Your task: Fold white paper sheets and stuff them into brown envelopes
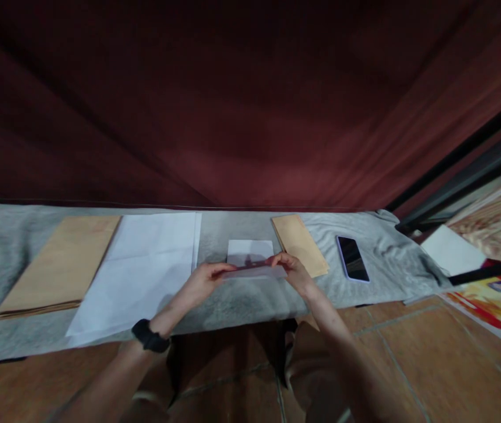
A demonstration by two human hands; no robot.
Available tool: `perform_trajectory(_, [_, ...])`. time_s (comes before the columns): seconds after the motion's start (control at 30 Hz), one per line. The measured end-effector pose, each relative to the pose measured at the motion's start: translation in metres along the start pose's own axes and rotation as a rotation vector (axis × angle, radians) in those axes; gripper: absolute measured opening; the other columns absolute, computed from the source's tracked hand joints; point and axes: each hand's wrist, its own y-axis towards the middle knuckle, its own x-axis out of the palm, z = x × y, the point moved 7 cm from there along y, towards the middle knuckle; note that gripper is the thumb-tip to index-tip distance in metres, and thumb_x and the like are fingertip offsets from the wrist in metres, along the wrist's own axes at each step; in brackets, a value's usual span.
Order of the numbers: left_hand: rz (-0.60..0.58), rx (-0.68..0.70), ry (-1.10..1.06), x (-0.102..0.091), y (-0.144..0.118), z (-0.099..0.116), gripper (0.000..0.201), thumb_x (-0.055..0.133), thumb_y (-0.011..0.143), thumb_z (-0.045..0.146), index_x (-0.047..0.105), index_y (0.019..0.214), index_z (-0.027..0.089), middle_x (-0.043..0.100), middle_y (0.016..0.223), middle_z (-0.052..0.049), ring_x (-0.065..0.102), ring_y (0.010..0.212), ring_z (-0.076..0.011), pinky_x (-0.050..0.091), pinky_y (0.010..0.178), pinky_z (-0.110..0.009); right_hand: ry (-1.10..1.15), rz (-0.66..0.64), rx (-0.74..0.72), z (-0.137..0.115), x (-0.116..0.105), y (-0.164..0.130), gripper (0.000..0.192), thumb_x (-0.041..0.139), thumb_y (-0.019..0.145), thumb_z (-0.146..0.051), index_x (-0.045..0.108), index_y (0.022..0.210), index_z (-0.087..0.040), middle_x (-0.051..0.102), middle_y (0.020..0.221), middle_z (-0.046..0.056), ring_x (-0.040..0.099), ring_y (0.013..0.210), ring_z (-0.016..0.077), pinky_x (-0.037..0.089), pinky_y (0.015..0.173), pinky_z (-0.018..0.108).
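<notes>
Both hands hold a small folded white paper (254, 272) just above the grey cloth, near the front edge. My left hand (206, 279) pinches its left end between thumb and fingers. At the right end, my right hand (292, 269) grips it in the same way. A flat white piece of paper (250, 249) lies right behind it, partly covered by the held one. Close to my right hand rests a small stack of brown envelopes (301, 244). Large white sheets (144, 264) spread out to the left of my left hand.
A stack of large brown envelopes (63, 258) lies at the far left of the grey cloth (221, 308). A phone (353, 258) with a pale purple case is on the right. A dark red curtain (241, 117) hangs behind. Dark metal bars (466, 147) stand at the right.
</notes>
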Motion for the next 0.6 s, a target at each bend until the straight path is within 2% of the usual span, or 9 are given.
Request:
perform_trajectory(0.07, [0.083, 0.111, 0.127, -0.004, -0.005, 0.007, 0.034, 0.049, 0.085, 0.022, 0.076, 0.104, 0.022, 0.075, 0.118, -0.004, 0.069, 0.110, -0.0223, 0.052, 0.102, -0.035, -0.073, 0.001, -0.063, -0.003, 0.001, 0.000, 0.012, 0.075, 0.069, -0.023, 0.065, 0.074, -0.021, 0.073, 0.104, 0.006, 0.066, 0.102, 0.0234, 0.050, 0.087, 0.034])
perform_trajectory(0.13, [0.097, 0.196, 0.257, -0.004, -0.010, 0.011, 0.040, 0.045, 0.084, 0.015, 0.076, 0.107, 0.023, 0.072, 0.125, -0.003, 0.067, 0.116, -0.0210, 0.048, 0.108, -0.035, -0.213, -0.035, -0.103, -0.004, 0.005, 0.000, 0.007, 0.069, 0.073, -0.017, 0.067, 0.078, -0.021, 0.072, 0.113, 0.007, 0.065, 0.112, 0.0245, 0.049, 0.095, 0.038])
perform_trajectory(0.27, [-0.024, 0.278, 0.432, 0.009, -0.021, 0.006, 0.043, 0.045, 0.086, 0.011, 0.075, 0.114, 0.024, 0.075, 0.120, -0.004, 0.071, 0.110, -0.0197, 0.054, 0.101, -0.034, -0.583, -0.190, -0.159, -0.001, 0.013, -0.007, 0.039, 0.052, 0.075, 0.002, 0.073, 0.097, -0.022, 0.069, 0.128, 0.008, 0.061, 0.124, 0.0230, 0.045, 0.108, 0.043])
perform_trajectory(0.37, [-0.067, 0.317, 0.508, 0.015, -0.027, 0.003, 0.044, 0.046, 0.086, 0.008, 0.074, 0.116, 0.025, 0.074, 0.123, -0.004, 0.070, 0.112, -0.0199, 0.054, 0.102, -0.035, -0.777, -0.285, -0.212, 0.003, 0.016, -0.012, 0.057, 0.050, 0.074, 0.007, 0.074, 0.113, -0.026, 0.064, 0.138, 0.006, 0.058, 0.130, 0.0220, 0.044, 0.113, 0.044])
perform_trajectory(0.47, [-0.070, 0.333, 0.543, 0.013, -0.028, 0.005, 0.052, 0.046, 0.081, 0.000, 0.075, 0.114, 0.026, 0.074, 0.123, -0.003, 0.068, 0.113, -0.0182, 0.053, 0.104, -0.035, -0.864, -0.317, -0.236, 0.007, 0.015, -0.012, 0.064, 0.050, 0.076, 0.009, 0.072, 0.121, -0.029, 0.062, 0.141, 0.003, 0.057, 0.132, 0.0205, 0.044, 0.114, 0.044])
perform_trajectory(0.6, [0.058, 0.263, 0.628, 0.006, -0.013, 0.016, 0.044, 0.045, 0.085, 0.002, 0.076, 0.107, 0.023, 0.077, 0.107, -0.005, 0.070, 0.103, -0.0201, 0.054, 0.101, -0.039, -0.935, -0.326, -0.251, 0.005, 0.017, -0.014, 0.067, 0.046, 0.076, 0.010, 0.069, 0.127, -0.028, 0.061, 0.143, 0.002, 0.055, 0.134, 0.0195, 0.043, 0.117, 0.042])
